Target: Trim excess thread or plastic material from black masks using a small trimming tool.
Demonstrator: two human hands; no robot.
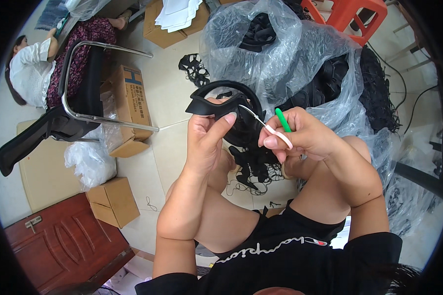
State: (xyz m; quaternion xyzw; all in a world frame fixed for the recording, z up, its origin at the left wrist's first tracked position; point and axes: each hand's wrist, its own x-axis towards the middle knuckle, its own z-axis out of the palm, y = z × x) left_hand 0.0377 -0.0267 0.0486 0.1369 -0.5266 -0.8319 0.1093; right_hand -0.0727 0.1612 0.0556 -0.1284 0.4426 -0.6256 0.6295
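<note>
My left hand is closed on a black moulded rubber piece, shaped like a mask skirt, with its thumb pressed on the near edge. A rounded black rim arches beyond the fingers. In my right hand are small scissors with thin, curved metal blades and a pale loop handle. The blade tip lies against the rubber piece beside my left thumb. A green stick-like handle also juts from the right fingers; whether it belongs to the scissors I cannot tell. Black rubber scraps lie on the floor below.
Clear plastic bags with black rubber parts spread ahead and to the right. A red-orange stool stands far right. At left are a metal-framed chair, cardboard boxes and a seated person. Cables cross the floor at right.
</note>
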